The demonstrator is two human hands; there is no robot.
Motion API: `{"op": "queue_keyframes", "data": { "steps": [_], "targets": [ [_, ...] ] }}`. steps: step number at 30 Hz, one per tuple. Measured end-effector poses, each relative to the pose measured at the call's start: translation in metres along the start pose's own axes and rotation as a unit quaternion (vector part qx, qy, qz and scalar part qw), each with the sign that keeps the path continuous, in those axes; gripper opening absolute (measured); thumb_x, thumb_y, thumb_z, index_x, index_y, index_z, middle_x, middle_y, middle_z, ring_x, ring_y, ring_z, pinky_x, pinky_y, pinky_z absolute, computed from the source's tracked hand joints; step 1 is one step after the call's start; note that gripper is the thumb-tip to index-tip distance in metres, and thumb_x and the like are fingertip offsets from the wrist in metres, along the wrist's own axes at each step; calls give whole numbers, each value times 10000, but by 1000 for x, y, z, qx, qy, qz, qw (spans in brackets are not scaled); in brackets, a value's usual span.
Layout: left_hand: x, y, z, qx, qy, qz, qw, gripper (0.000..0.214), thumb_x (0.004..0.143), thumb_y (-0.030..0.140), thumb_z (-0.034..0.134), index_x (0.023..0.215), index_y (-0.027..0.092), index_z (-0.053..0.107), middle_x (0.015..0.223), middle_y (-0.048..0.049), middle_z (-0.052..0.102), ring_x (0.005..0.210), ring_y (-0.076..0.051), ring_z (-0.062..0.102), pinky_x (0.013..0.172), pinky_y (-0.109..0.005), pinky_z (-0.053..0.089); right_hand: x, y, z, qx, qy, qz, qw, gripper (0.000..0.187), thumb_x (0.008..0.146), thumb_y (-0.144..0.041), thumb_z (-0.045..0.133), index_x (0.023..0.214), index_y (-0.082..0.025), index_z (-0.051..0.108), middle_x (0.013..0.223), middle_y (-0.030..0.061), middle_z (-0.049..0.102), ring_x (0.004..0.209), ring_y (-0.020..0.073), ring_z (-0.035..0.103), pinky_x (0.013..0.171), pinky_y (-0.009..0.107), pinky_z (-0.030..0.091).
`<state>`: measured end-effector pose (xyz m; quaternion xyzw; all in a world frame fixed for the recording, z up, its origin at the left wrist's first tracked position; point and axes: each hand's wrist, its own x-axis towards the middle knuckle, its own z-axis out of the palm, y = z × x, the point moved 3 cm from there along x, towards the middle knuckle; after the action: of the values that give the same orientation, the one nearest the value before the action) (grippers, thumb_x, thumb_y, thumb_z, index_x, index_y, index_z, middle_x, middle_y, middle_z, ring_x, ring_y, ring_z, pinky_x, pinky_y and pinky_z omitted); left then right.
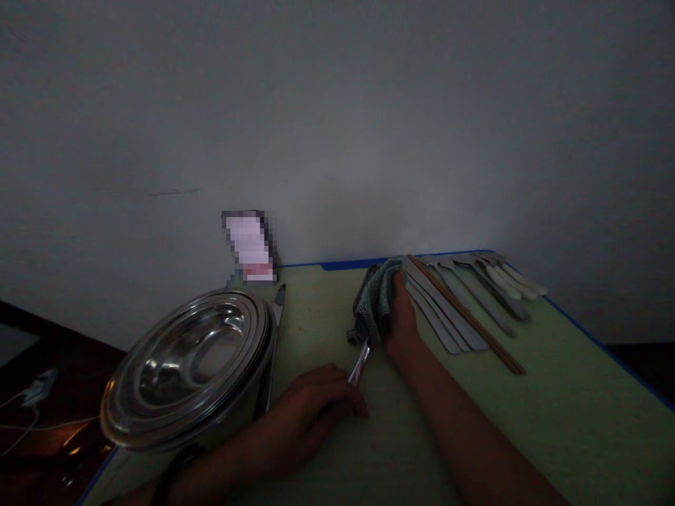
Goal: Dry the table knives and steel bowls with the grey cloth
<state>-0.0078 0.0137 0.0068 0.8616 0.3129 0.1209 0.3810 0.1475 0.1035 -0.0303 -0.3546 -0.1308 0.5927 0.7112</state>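
My left hand point(316, 400) grips the lower end of a shiny metal utensil point(360, 363) above the table. Its upper end is covered by a grey-green checked cloth point(373, 302), so I cannot make out what kind of utensil it is. My right hand point(403, 316) is closed on that cloth, around the utensil's far end. Just right of it lie several flat metal handles point(446, 320) side by side, then wooden chopsticks point(469, 316). Left of my hands, a table knife point(279, 302) lies alongside a stack of steel bowls point(195, 365).
A lit phone point(250, 246), blurred out, leans against the grey wall point(337, 126). Metal spoons point(482, 302) and white-handled cutlery point(519, 277) lie at the table's right rear. The green table point(569, 407) has a blue edge. A white plug with cables point(42, 386) shows at lower left.
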Motion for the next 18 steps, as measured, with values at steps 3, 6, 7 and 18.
{"op": "queue_keyframes", "data": {
  "steps": [3, 6, 7, 18],
  "targets": [
    [0, -1, 0, -16, 23, -11, 1000, 208, 914, 174, 427, 874, 189, 630, 883, -37, 618, 857, -160, 573, 786, -249, 438, -14, 6, 4, -145, 71, -10, 987, 482, 761, -618, 498, 762, -165, 666, 681, 40, 687, 693, 187, 648, 627, 276, 485],
    [1, -4, -1, -35, 55, -32, 997, 205, 890, 154, 441, 847, 191, 638, 877, -31, 657, 836, -162, 595, 784, -253, 450, -35, 12, 20, -278, 49, -56, 958, 502, 807, -596, 435, 724, -161, 672, 736, 65, 703, 710, 185, 645, 638, 266, 468],
    [1, -5, -2, -41, 59, -38, 997, 212, 886, 150, 439, 846, 192, 643, 875, -28, 670, 835, -164, 603, 787, -255, 450, -41, 15, 25, -297, 27, -67, 952, 492, 823, -575, 424, 730, -163, 676, 747, 66, 707, 705, 181, 643, 645, 264, 466],
    [2, -8, -5, -29, 62, -39, 997, 206, 930, 190, 403, 827, 185, 581, 817, -4, 604, 767, -139, 573, 703, -224, 443, -28, 19, 18, -254, 13, -95, 962, 369, 767, -516, 515, 760, -166, 631, 736, 33, 661, 731, 168, 610, 655, 261, 452]
  ]
}}
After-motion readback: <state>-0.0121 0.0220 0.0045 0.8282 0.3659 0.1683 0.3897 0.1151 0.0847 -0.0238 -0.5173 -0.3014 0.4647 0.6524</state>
